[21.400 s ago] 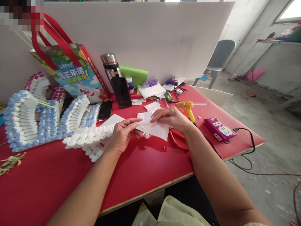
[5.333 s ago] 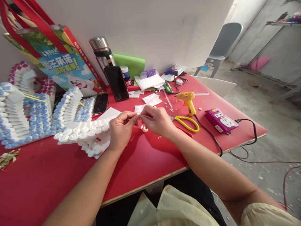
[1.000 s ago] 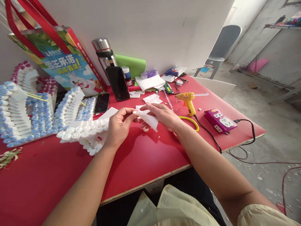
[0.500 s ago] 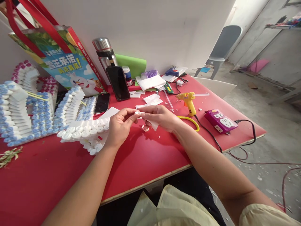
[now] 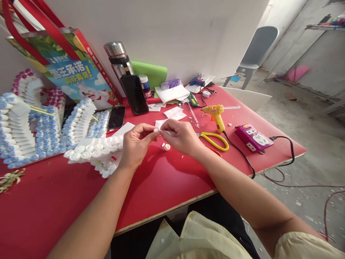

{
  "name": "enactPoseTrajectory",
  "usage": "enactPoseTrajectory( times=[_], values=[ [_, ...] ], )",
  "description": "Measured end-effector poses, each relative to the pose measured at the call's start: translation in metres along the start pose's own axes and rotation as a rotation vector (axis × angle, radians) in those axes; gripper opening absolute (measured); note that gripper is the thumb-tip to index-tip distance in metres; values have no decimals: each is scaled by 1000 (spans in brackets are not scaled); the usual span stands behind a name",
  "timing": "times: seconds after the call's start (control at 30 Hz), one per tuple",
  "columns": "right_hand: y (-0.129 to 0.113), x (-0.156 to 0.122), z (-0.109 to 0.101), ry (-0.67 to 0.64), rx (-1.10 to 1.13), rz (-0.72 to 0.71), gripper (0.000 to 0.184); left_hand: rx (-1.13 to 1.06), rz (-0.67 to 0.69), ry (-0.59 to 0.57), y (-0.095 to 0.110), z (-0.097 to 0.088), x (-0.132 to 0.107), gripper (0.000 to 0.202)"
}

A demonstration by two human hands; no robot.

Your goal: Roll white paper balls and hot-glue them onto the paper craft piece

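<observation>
My left hand [image 5: 138,144] and my right hand [image 5: 181,138] meet above the red table, thumbs and forefingers pinched on a small white paper roll [image 5: 156,130]. My fingers cover most of it, and its free end is largely hidden in the right hand. Just below, a finished-looking white paper rosette [image 5: 167,147] lies on the table. Left of my left hand stands a white structure covered in rosettes [image 5: 93,151]. Yellow-handled scissors [image 5: 215,142] rest beside my right wrist.
A yellow glue gun [image 5: 217,115] and a purple power socket [image 5: 253,138] stand to the right, with cords trailing. Behind are paper sheets [image 5: 175,113], an upright phone [image 5: 134,95] and a steel flask [image 5: 115,57]. Blue-and-white rosette models [image 5: 48,133] fill the left side.
The white paper's loose end, which hung below my right hand, is now drawn in among the fingers. My right hand has turned and closed more, uncovering the rosette and more of the scissors.
</observation>
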State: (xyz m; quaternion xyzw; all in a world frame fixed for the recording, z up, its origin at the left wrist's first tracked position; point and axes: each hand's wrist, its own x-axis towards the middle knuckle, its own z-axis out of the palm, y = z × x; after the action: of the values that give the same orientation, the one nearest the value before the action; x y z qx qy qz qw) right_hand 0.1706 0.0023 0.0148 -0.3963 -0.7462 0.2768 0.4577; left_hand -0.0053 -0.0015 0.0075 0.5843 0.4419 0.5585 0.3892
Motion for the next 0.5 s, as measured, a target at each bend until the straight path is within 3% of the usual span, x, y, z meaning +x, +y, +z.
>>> enactPoseTrajectory(
  times=[0.23, 0.5],
  values=[
    [-2, -3, -6, -86, 128, -41, 18, -30, 53, -25, 4, -6, 1, 27],
    [0, -2, -12, -199, 141, -7, 31, -33, 22, -115, 5, -8, 1, 31]
  ],
)
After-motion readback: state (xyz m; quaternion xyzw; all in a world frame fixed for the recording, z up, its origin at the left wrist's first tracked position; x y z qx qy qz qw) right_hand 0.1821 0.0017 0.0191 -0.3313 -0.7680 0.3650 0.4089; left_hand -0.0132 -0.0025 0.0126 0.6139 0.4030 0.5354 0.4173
